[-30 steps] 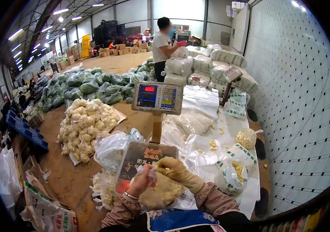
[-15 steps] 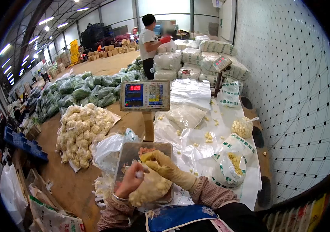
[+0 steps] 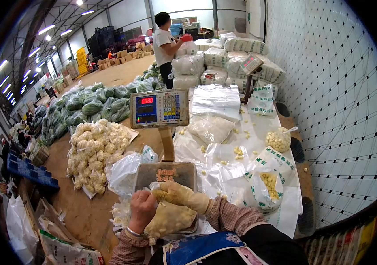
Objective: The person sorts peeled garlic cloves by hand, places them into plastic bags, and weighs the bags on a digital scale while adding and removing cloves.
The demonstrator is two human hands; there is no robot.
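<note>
A clear plastic bag of peeled garlic cloves rests on the platform of a weighing scale. My bare left hand is closed at the gathered neck of this bag. Beside it, my right hand, in a yellowish glove, has its fingers wrapped around the same neck. The two hands nearly touch, and the plastic between their fingers is mostly hidden. Red digits glow on the scale's display, which stands on a post behind the platform.
On the right, an open bag of cloves and a tied bag stand on a white-covered table. Several filled bags are heaped at left, near wrapped green vegetables. A person stands by stacked sacks.
My hands have drawn closer together at the bag's neck, the left fingers closing more tightly. The display's red digits have changed. My view has shifted slightly.
</note>
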